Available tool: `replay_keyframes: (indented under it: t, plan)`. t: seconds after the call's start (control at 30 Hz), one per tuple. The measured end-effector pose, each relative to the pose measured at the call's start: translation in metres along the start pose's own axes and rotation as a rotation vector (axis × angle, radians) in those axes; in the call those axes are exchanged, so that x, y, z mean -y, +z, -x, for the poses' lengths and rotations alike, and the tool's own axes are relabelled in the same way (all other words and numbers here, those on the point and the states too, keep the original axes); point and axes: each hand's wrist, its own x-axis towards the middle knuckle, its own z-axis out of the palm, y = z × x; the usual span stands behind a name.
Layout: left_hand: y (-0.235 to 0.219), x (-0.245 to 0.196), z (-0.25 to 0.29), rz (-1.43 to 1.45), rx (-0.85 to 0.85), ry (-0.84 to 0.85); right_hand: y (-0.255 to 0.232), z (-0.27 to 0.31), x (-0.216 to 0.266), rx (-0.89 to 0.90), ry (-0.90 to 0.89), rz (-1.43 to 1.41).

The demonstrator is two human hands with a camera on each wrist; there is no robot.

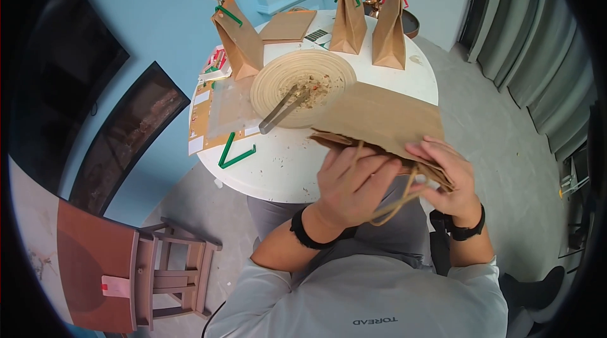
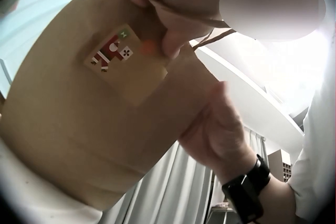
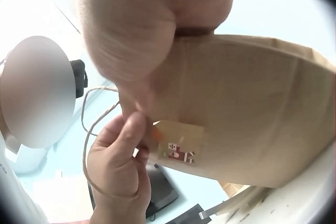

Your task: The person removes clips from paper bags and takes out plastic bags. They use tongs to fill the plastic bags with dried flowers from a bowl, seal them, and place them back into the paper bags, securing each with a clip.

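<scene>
A brown paper bag lies tilted over the table's near right edge, its open top and twisted cord handles toward the person. My left hand grips the mouth of the bag, with the thumb on the face that bears a sticker with a red Santa figure. At the bag's right corner my right hand holds the edge, fingers over the upper side. The right wrist view shows the left thumb close beside the sticker; the inside of the bag is hidden.
On the round white table are a woven plate with crumbly food, metal tongs and a green clip. Three clipped paper bags stand behind, one at left. Flat bags lie at the back. A wooden chair is lower left.
</scene>
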Motion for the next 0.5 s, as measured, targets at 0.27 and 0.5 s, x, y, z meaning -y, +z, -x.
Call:
replay_keyframes:
  t: [0.27,0.5]
  plan:
    - [-0.111,0.080,0.055,-0.279,-0.038,-0.429,-0.014,0.004,-0.056,-0.538,0.450,-0.075]
    - [-0.165,0.154,0.124,-0.752,0.545,-0.786,-0.018,-0.030,-0.070,-0.614,0.542,-0.343]
